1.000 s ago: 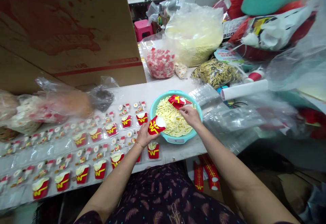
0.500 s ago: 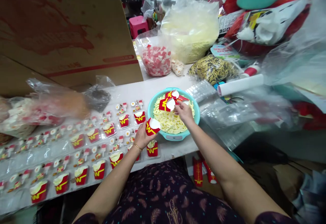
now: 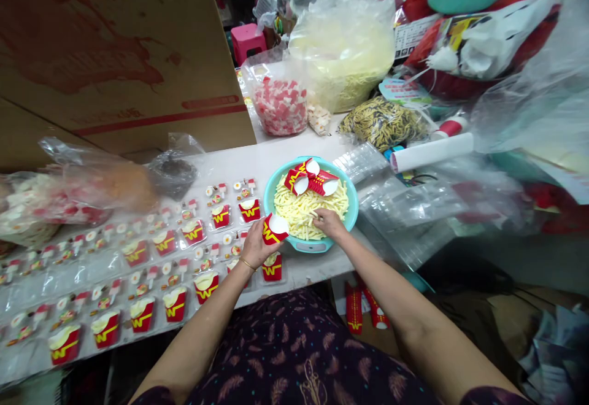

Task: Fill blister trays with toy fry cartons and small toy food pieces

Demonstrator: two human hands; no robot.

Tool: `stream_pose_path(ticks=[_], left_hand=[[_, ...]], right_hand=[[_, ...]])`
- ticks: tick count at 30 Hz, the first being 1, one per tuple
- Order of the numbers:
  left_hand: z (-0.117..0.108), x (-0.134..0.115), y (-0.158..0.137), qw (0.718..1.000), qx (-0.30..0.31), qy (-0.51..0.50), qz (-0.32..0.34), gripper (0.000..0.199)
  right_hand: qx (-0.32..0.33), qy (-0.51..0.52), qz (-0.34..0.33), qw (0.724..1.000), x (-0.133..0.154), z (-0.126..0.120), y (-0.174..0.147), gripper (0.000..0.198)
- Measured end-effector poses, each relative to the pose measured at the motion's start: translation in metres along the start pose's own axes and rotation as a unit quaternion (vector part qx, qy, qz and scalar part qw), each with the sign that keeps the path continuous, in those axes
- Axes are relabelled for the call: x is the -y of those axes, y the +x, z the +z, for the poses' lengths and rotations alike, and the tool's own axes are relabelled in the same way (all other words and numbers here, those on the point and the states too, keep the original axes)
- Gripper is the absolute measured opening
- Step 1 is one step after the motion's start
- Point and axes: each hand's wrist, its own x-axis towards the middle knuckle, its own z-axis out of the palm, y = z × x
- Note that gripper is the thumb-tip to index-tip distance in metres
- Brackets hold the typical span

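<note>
My left hand (image 3: 256, 245) is closed around a small red French-fry carton (image 3: 275, 229) with a yellow zigzag mark, its white inside facing up. It is held by the left rim of a turquoise basin (image 3: 309, 246). Loose pale-yellow toy fries (image 3: 294, 212) fill the basin. Over their right side, my right hand (image 3: 329, 223) has its fingertips pinched together on a few fries. Several more red cartons (image 3: 317, 182) lie on the fries at the back of the basin.
Rows of clear trays with filled cartons (image 3: 175, 304) and tiny food charms cover the table's left. A large cardboard box (image 3: 138, 86) stands behind them. Bags of pink-white pieces (image 3: 280, 107) and yellow pieces (image 3: 350, 80) sit at the back. Plastic sleeves (image 3: 414, 208) lie right.
My right hand has let go of a red carton on the pile and moved toward me, down to the loose fries. My left hand still holds its carton in nearly the same place.
</note>
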Motion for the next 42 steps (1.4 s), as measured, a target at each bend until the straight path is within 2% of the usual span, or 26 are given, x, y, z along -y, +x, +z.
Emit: stream_pose_path(ticks=[2, 4, 7, 9, 11, 14, 15, 17, 19, 21, 25, 26, 29, 30, 32, 34, 35, 37, 39, 42], left_hand=[[-0.001, 0.0, 0.002, 1.0, 0.0, 0.016, 0.005, 0.072], [0.001, -0.002, 0.006, 1.0, 0.006, 0.03, 0.007, 0.071], [0.01, -0.009, 0.016, 0.999, 0.024, 0.037, 0.012, 0.071], [0.018, -0.015, 0.022, 0.998, 0.039, 0.04, 0.017, 0.072], [0.024, -0.019, 0.027, 0.998, 0.042, 0.047, 0.014, 0.073], [0.031, -0.023, 0.03, 0.998, 0.034, 0.058, 0.006, 0.073], [0.032, -0.024, 0.031, 0.998, 0.031, 0.059, 0.006, 0.072], [0.036, -0.024, 0.032, 0.998, 0.027, 0.055, 0.009, 0.069], [0.039, -0.024, 0.033, 0.999, 0.016, 0.041, 0.01, 0.066], [0.041, -0.024, 0.035, 1.0, -0.002, 0.021, 0.007, 0.064], [0.045, -0.023, 0.037, 0.999, -0.024, -0.028, 0.017, 0.066], [0.046, -0.023, 0.037, 0.999, -0.024, -0.034, 0.021, 0.066], [0.048, -0.023, 0.038, 0.999, -0.014, -0.041, 0.03, 0.064], [0.047, -0.022, 0.038, 0.999, -0.011, -0.043, 0.03, 0.065], [0.042, -0.019, 0.038, 0.999, -0.011, -0.043, 0.028, 0.067], [0.033, -0.014, 0.038, 0.999, -0.017, -0.041, 0.02, 0.067], [0.029, -0.012, 0.037, 0.999, -0.021, -0.04, 0.015, 0.066], [0.022, -0.008, 0.036, 0.999, -0.029, -0.039, 0.003, 0.064], [0.018, -0.005, 0.035, 0.999, -0.032, -0.033, -0.008, 0.064], [0.016, 0.001, 0.032, 1.0, -0.024, -0.018, -0.009, 0.068]], right_hand=[[0.009, 0.025, 0.001, 1.0, -0.002, -0.012, 0.001, 0.018], [0.026, 0.108, 0.002, 0.994, 0.003, -0.021, -0.001, 0.022], [0.083, 0.294, 0.004, 0.952, 0.02, -0.024, -0.004, 0.029], [0.123, 0.343, 0.004, 0.931, 0.031, -0.019, -0.003, 0.03], [0.112, 0.307, 0.003, 0.945, 0.037, -0.013, -0.001, 0.032], [0.023, 0.194, -0.021, 0.98, 0.042, -0.003, 0.002, 0.034], [0.0, 0.158, -0.037, 0.987, 0.044, -0.001, 0.002, 0.031], [-0.004, 0.111, -0.074, 0.991, 0.049, 0.002, 0.002, 0.02], [0.045, 0.106, -0.109, 0.987, 0.054, 0.002, 0.002, 0.014], [0.091, 0.123, -0.123, 0.981, 0.058, -0.001, 0.001, 0.017], [0.03, 0.081, -0.109, 0.99, 0.062, -0.005, 0.001, 0.022], [0.031, 0.072, -0.11, 0.991, 0.062, -0.004, 0.001, 0.02], [0.108, 0.106, -0.12, 0.981, 0.058, -0.006, 0.002, 0.017], [0.116, 0.123, -0.12, 0.978, 0.054, -0.008, 0.002, 0.018], [0.079, 0.12, -0.112, 0.983, 0.042, -0.016, 0.002, 0.021], [0.027, 0.044, -0.115, 0.992, 0.029, -0.023, 0.001, 0.027], [0.024, -0.015, -0.129, 0.991, 0.023, -0.023, 0.001, 0.032], [0.05, -0.138, -0.172, 0.974, 0.016, -0.018, 0.002, 0.043], [0.077, -0.221, -0.2, 0.951, 0.014, -0.007, 0.004, 0.046], [0.092, -0.238, -0.189, 0.948, 0.014, 0.007, 0.011, 0.036]])
